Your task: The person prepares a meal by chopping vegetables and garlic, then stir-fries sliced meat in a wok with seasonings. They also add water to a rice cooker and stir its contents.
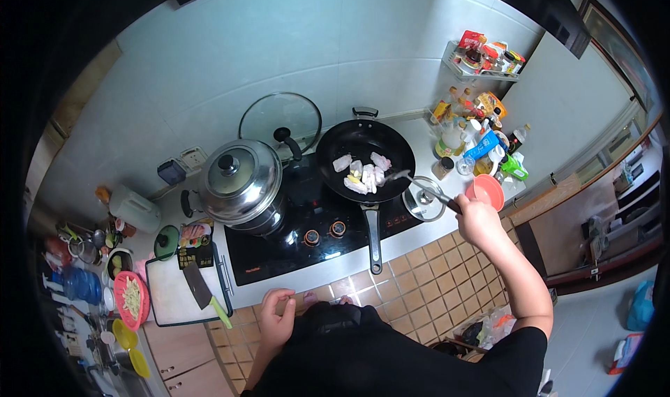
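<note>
My right hand (475, 220) is closed around the dark handle of a metal spatula (433, 192), whose head touches or hovers by the pale pieces at the right side of the wok. Several pieces of raw meat, probably chicken wings (369, 176), lie in the black wok (387, 139), with a bit of yellow among them. The wok sits on the black cooktop (303, 203), its long handle towards me. A pink bowl (488, 190) is just beyond my right hand. My left hand (277, 313) hangs near my body with its fingers loosely curled, holding nothing.
A lidded steel steamer pot (241, 185) stands left of the wok, before a large glass lid (280, 114). A small glass lid (423, 208) lies to the right, near bottles and seasonings (460, 135). A cleaver (199, 287) lies on the cutting board (167, 292), beside a pink basket (141, 313).
</note>
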A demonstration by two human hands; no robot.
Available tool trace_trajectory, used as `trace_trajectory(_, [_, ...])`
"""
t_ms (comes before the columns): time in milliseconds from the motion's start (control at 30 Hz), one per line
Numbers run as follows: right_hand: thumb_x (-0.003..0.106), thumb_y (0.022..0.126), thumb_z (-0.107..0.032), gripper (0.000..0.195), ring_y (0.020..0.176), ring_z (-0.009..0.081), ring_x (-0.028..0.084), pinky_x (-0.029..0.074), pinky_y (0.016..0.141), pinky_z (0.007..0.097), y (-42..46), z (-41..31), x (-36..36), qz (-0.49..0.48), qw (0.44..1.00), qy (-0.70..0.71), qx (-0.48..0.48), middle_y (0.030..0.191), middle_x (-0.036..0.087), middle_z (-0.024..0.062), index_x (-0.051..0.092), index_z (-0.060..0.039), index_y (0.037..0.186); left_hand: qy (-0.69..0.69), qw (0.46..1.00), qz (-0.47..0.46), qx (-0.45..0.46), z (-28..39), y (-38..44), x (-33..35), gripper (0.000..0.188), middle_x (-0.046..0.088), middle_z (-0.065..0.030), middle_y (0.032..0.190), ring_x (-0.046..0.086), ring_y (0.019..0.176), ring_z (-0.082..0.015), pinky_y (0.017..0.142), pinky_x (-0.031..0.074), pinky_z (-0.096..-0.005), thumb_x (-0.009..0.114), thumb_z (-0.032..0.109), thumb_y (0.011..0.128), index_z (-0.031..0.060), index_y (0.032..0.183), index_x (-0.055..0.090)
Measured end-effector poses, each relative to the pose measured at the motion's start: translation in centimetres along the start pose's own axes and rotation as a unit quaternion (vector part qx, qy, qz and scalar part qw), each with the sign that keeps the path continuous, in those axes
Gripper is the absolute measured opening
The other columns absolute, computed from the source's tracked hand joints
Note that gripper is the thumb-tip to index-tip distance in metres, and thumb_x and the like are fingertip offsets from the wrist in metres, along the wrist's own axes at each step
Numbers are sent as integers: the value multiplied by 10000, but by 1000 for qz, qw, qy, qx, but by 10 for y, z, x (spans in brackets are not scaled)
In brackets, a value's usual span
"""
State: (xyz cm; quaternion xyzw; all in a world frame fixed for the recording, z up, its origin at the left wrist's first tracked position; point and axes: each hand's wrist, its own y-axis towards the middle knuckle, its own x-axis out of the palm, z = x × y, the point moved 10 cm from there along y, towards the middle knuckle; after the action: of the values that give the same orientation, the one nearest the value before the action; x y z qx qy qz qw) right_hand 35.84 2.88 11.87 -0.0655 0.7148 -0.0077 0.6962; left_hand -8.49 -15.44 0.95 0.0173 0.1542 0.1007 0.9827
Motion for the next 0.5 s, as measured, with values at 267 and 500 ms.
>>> trace_trajectory(267, [632,896,-139,236,791,412,707,573,706,508,6,-34,71,31,998,25,-41,919,680,221,575,-46,1106,11,998,-45,30,13,36,21,161,661,-109,1067,624,1013,-231,926,487,-327,657,3,907,22,1065,684])
trace_trajectory(500, [678,880,-156,347,836,425,694,568,740,514,34,-51,102,77,990,116,15,961,700,204,612,-79,1211,25,998,-49,34,11,44,9,161,655,-107,1059,618,995,-221,909,486,-319,654,4,912,16,1071,676])
